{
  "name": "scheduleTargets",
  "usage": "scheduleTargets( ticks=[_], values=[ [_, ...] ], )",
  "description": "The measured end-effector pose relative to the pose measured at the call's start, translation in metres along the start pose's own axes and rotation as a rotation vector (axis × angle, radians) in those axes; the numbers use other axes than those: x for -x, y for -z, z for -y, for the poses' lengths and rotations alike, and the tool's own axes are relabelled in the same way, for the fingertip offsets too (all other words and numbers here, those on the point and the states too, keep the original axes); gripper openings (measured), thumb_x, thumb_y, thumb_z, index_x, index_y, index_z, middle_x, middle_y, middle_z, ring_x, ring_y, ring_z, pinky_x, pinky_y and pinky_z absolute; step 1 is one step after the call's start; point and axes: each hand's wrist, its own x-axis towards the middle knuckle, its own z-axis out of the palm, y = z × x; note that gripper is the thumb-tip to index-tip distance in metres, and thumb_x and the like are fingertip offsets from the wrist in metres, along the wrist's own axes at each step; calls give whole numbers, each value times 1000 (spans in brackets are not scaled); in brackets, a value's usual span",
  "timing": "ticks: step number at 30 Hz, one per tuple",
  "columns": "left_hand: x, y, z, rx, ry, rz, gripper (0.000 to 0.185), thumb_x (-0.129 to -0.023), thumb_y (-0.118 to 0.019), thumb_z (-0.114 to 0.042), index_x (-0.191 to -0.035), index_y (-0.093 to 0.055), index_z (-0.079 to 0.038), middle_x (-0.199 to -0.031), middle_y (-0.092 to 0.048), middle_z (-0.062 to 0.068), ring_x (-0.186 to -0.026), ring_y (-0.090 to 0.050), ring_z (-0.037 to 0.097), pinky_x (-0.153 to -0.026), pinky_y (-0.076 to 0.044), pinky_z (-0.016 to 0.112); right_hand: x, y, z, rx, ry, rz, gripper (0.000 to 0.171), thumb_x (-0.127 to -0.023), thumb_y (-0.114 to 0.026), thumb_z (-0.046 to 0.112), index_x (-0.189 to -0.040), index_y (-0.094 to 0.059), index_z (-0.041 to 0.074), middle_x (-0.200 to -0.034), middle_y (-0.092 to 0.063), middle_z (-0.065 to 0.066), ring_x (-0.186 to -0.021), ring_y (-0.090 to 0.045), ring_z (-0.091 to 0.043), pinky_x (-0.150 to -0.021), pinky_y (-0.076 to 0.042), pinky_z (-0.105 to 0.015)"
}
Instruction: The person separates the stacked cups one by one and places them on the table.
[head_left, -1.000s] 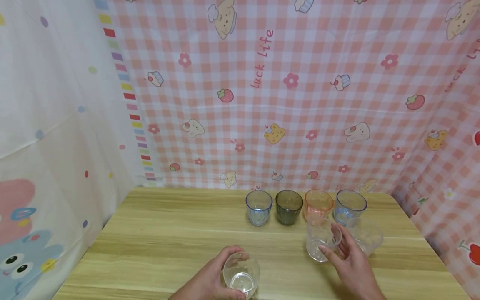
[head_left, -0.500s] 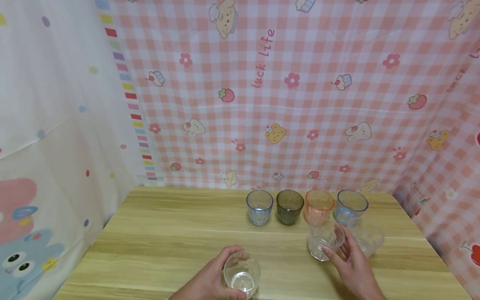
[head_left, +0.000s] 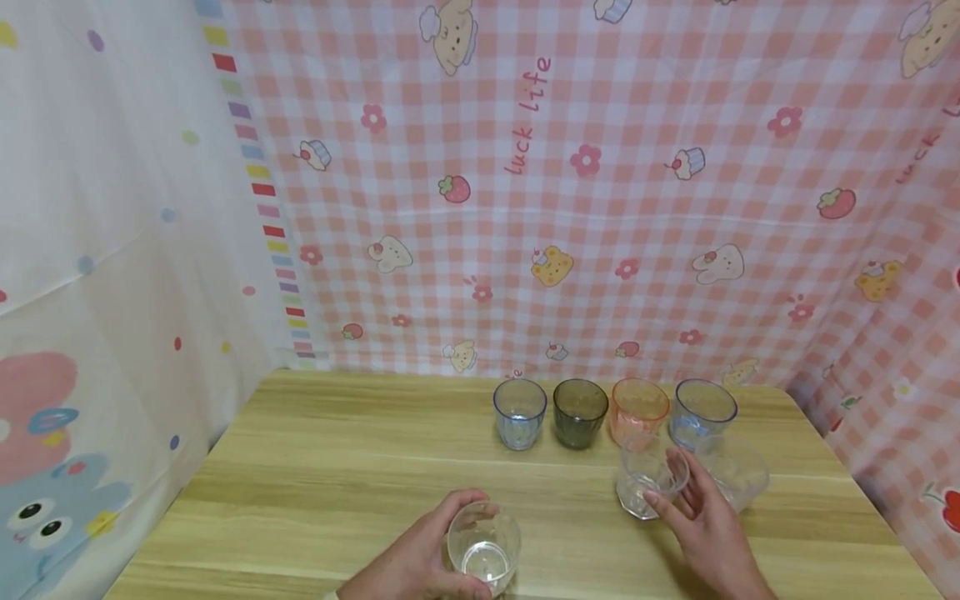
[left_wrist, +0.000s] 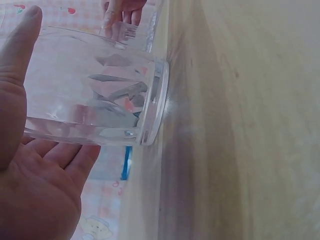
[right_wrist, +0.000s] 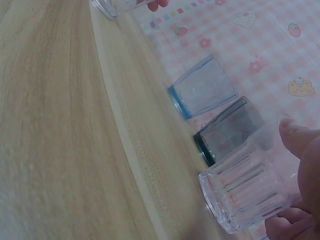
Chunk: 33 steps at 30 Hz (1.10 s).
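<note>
Left hand (head_left: 420,562) grips a clear glass (head_left: 483,547) at the near edge of the desk (head_left: 337,467), fingers and thumb curled round its wall. The left wrist view shows the base of this glass in contact with the desk surface, with the thumb laid along its side. Over the last second this hand and its glass show no visible shift.

Right hand (head_left: 705,525) holds a second clear glass (head_left: 648,485), ribbed on its wall, with the thumb on the near side and the fingers round the far side. Compared with a second ago, this glass stands slightly farther from the person and closer to the row behind it; the hand has followed it forward. The right wrist view shows its base on or just above the desk; which of the two cannot be told. The change suggests that the ribbed glass is being positioned, while the other is simply held in place.

Just beside the right hand, on its right, stands a third clear glass (head_left: 737,473). Behind these, four tumblers form a row near the far edge: blue (head_left: 519,413), dark grey (head_left: 580,413), orange (head_left: 638,410) and a second blue (head_left: 702,412).

Desk surface is light wood grain. Behind it hangs a pink checked cloth (head_left: 600,208) with cartoon prints; a white patterned curtain (head_left: 112,250) covers the left side.
</note>
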Motion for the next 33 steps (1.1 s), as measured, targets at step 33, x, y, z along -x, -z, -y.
scheduleTargets(
  ticks=[33],
  values=[
    [-65, -26, -14, -102, -1, -177, 92, -85, -92, -47, -157, -44, -13, -151, -67, 4, -137, -64, 35, -116, -51, 61, 0, 1, -2, -22, -20, -4, 82, -98, -74, -2, -162, -24, -16, -166, -28, -43, -123, -37, 33, -104, -39, 0]
  ],
)
